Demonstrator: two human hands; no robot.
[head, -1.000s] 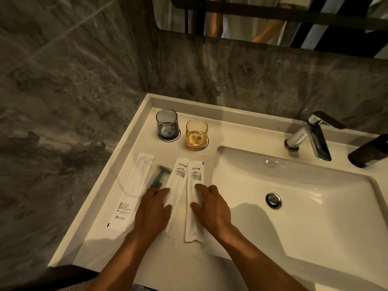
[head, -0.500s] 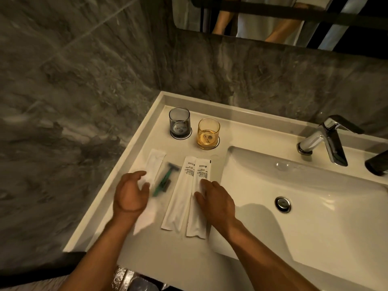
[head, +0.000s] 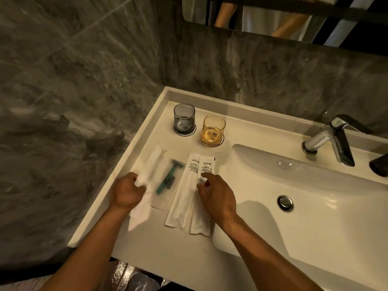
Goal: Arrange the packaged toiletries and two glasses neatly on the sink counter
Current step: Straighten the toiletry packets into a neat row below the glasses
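A grey glass and an amber glass stand side by side on round coasters at the back of the white counter. Several packets lie in a row in front of them. The leftmost white packet is blurred, and my left hand grips its middle. Beside it lies a clear packet with a green razor. Two printed white packets lie to the right. My right hand rests over the rightmost one with its fingers spread.
The sink basin with its drain fills the right side. A chrome tap stands behind it, with a dark object at the right edge. Marble walls close off the left and back. A mirror hangs above.
My left hand left the razor packet, went to the leftmost white packet and closed on it; that packet now shifts toward the razor. My right hand stays on the rightmost packet.
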